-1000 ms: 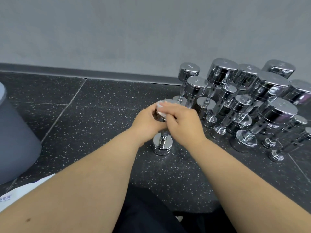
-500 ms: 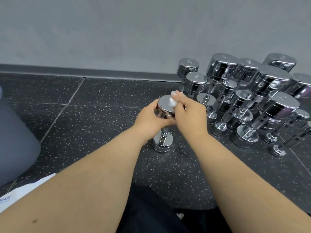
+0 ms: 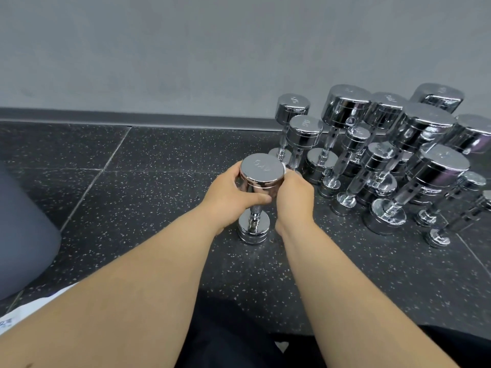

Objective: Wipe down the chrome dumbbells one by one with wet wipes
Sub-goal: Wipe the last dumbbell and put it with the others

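Observation:
A small chrome dumbbell [image 3: 261, 167] stands upright on the dark speckled floor, its flat top face bare and facing me. My left hand [image 3: 231, 197] grips the upper head from the left, thumb across its front. My right hand [image 3: 293, 200] curls round the right side of the same head. The wet wipe is hidden under its fingers. The lower head [image 3: 253, 231] rests on the floor between my wrists.
Several more chrome dumbbells [image 3: 385, 155] stand and lean packed together to the right, by the grey wall. A grey rounded object [image 3: 24, 235] sits at the left edge. A white packet [image 3: 16, 312] lies near my left elbow.
My right hand slid the white wipe off the top face and down to the right side of the head. The top face is now uncovered. The left hand kept its grip.

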A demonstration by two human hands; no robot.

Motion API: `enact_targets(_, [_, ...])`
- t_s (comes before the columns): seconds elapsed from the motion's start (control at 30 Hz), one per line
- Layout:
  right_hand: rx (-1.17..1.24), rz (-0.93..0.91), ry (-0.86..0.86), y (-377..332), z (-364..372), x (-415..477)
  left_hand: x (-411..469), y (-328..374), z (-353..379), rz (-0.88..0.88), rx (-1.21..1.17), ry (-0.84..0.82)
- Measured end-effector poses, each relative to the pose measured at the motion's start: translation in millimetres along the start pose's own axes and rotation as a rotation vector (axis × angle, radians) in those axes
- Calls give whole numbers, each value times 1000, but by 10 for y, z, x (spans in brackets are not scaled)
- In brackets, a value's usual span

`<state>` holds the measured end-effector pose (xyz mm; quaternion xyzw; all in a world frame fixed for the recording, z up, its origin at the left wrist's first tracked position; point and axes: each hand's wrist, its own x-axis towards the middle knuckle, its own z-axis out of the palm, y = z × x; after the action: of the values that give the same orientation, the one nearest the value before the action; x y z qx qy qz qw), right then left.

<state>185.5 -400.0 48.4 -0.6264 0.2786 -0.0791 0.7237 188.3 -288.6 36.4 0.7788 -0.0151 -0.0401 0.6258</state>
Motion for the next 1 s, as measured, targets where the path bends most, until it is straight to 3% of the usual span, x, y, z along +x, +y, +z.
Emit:
enact_targets(0.17, [31,-297,-60,382,-153,-426,3,23,-9,-15,-28,-8])
enact_targets(0.23, [5,-260,-89,349,-134,-288,1,31,5,-19,-24,1])
enact_targets(0.33, [31,-3,-85,123,-53,-55,-9,24,-4,-13,19,-12])
enact_targets(0.4, [-28,-12,-75,172,-107,-58,-23,35,-23,-20,29,-34])
enact_targets(0.5, [-96,-148,-105,367,-281,-311,-24,75,-59,-71,-21,-91])
enact_targets(0.63, [-190,-408,-47,385,-322,-375,-117,222,-113,-233,-466,-76])
enact_targets(0.7, [-315,-599,-33,367,-340,-280,-142,232,-170,-270,-571,-38])
enact_targets(0.8, [-486,-823,-82,282,-392,-173,-148,245,-238,-255,-463,-30])
enact_targets(0.9, [-520,-1036,-135,98,-284,-146,-138,279,-258,-86,-241,-61])
enact_targets(1.0, [-539,-859,-288,-77,-136,-213,-199,299,-218,12,-136,-55])
